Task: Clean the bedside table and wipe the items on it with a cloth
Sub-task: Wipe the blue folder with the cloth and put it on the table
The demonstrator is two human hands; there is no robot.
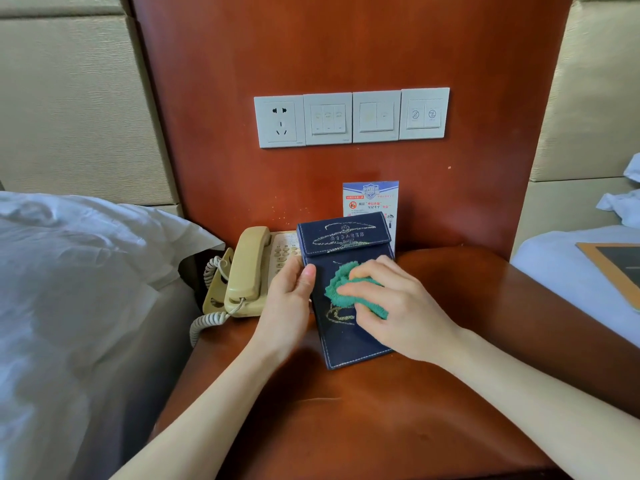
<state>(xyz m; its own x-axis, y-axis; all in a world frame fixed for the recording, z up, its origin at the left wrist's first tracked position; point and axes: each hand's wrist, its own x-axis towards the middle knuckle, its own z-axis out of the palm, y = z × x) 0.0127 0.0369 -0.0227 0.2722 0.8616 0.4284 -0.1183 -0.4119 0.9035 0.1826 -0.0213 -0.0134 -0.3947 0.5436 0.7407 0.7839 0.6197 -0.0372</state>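
Observation:
A dark blue fabric folder [341, 336] with gold embroidery and white stitching leans tilted on the reddish-brown bedside table [363, 420]. My left hand [289, 294] grips its left edge, thumb on the front. My right hand [394, 304] holds a bunched green cloth [341, 289] and presses it against the folder's front, below the flap. A beige corded telephone [247, 271] sits just left of the folder, partly behind my left hand. A small printed notice card [370, 199] stands against the wooden back panel behind the folder.
A row of white wall plates, one socket [278, 121] and three switch panels [375, 116], is mounted on the wooden panel above. White bedding [69, 271] lies to the left. Another bed [575, 265] with a framed dark card is at the right.

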